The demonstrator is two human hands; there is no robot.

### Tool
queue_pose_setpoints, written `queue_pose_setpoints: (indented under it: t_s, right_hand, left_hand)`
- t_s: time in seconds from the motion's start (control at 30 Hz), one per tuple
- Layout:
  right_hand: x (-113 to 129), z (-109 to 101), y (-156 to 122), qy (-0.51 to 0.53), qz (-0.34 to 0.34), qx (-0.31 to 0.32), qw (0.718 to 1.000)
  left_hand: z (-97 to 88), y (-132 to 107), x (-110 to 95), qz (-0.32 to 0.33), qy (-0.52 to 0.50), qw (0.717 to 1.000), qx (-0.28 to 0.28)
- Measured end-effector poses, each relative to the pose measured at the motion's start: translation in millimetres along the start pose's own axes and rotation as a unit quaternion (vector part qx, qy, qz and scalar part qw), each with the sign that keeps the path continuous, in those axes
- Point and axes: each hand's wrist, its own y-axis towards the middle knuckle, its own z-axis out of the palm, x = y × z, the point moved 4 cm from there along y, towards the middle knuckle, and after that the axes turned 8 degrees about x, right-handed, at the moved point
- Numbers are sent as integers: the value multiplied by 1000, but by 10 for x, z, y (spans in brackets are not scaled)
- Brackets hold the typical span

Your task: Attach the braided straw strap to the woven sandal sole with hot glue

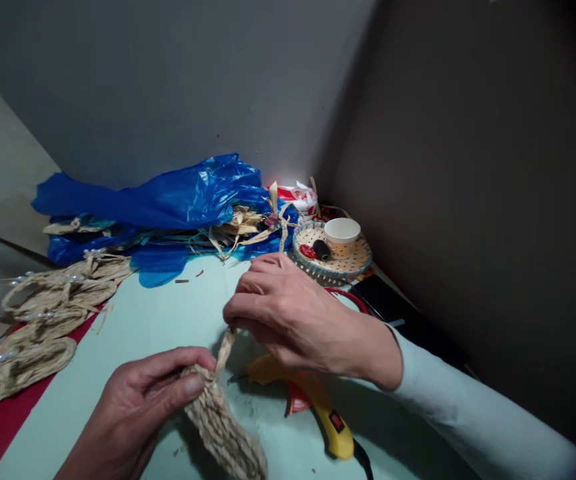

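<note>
My left hand (153, 390) is closed on the upper end of a braided straw piece (225, 427), thumb on its face. The piece is made of rows of plaited dried fibre and hangs down toward the bottom edge. A loose straw strand (225, 350) rises from its top end, pinched in the fingers of my right hand (283, 313). The strand's far end shows beyond the knuckles. Below my right hand lies a yellow glue gun (325, 410) with a red switch and black cord, its thin metal tip pointing left. My right hand partly hides it.
Several woven straw slippers with pearly beads (43, 313) lie at left on red cloth. Behind stand a blue plastic bag (168, 193) and dried husks (243, 220). A basket (318, 270) holds a white cup (342, 231) and a black thread spool (321, 250). Walls close off back and right.
</note>
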Motion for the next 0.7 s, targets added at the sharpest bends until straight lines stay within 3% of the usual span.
queue_pose_setpoints:
  t_s: [0.17, 0.33, 0.43, 0.53, 0.6, 0.7]
  right_hand:
    - [-13, 171, 239, 17, -11, -15, 1000]
    - [-96, 285, 289, 50, 37, -39, 997]
    - [-151, 145, 16, 71, 120, -82, 987]
    - [-135, 16, -477, 90, 249, -106, 959]
    - [-57, 55, -813, 113, 323, -79, 936]
    - [113, 289, -1160, 159, 406, -10, 900]
  left_hand:
    - [17, 46, 41, -20, -103, 994, 12]
    - [9, 143, 20, -35, -185, 978, -94]
    - [-30, 193, 20, -28, -208, 970, -126]
    - [-154, 258, 93, -17, -212, 967, -140]
    - [-226, 307, 172, -21, -214, 969, -125]
    - [-287, 353, 241, -3, -204, 972, -114]
